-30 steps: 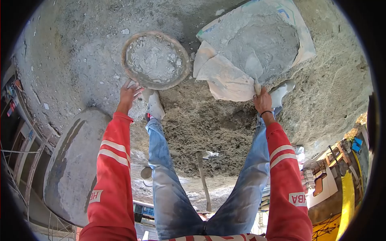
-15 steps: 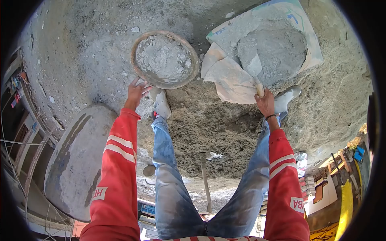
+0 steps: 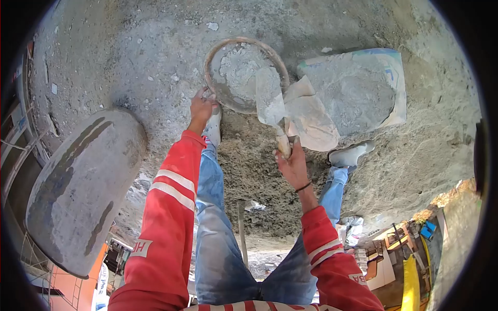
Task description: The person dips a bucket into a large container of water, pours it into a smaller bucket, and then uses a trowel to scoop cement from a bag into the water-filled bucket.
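My right hand (image 3: 293, 163) is closed round the handle of a trowel (image 3: 269, 96). The trowel's blade, coated in grey powder, lies over the right part of a round basin (image 3: 210, 62). Grey cement-like powder (image 3: 238, 65) with small lumps is inside the basin. At the basin's lower left rim is my left hand (image 3: 203, 108), its fingers bent onto the edge. To the right, a torn-open paper bag (image 3: 395, 96) lies flat with a heap of the same grey powder (image 3: 363, 98) on it. Its loose paper flap (image 3: 313, 122) hangs toward me, close by the trowel.
My shoes (image 3: 353, 153) stand on either side of a patch of rough, dark soil (image 3: 254, 179). A wooden handle (image 3: 241, 228) lies between my legs. On the left is a large, mortar-smeared rounded slab (image 3: 85, 192). Yellow material (image 3: 410, 282) and boards are at lower right.
The trowel has moved left with my right hand, from the powder on the bag to over the basin. My left hand stays at the basin's rim. The whole view has shifted.
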Demonstrator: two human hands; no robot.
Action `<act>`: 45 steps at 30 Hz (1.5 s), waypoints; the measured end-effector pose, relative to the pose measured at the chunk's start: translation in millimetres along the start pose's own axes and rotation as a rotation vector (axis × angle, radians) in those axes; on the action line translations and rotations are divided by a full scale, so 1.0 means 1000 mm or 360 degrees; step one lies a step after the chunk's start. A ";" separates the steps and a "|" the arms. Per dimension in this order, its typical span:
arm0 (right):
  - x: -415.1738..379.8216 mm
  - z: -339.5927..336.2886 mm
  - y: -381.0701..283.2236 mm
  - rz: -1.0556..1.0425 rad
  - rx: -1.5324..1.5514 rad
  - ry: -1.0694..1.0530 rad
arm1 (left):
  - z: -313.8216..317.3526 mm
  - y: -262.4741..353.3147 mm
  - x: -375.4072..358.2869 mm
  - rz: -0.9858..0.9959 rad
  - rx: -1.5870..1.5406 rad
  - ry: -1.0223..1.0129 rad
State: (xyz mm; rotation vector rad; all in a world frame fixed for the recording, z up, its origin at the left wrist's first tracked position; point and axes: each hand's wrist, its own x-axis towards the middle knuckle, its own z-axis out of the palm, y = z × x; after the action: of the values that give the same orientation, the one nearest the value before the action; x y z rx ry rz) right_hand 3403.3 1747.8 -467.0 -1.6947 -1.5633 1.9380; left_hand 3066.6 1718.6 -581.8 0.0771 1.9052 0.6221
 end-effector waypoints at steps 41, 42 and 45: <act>0.023 0.127 -0.168 0.0946 0.0772 0.0106 | -0.221 -0.170 -0.401 -0.0282 -0.0001 0.0073; 0.010 0.112 -0.164 0.0924 0.0952 0.0152 | -0.217 -0.167 -0.408 -0.0296 0.0073 0.0102; -0.032 0.049 -0.157 0.0967 0.0836 0.0261 | -0.207 -0.171 -0.431 -0.0313 0.0199 0.0161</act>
State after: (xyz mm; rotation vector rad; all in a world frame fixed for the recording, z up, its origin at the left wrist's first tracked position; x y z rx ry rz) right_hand 3297.5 1769.1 -338.2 -2.1340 -0.4253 2.1121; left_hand 3104.4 1348.4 -236.8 -0.0624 2.0188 0.3799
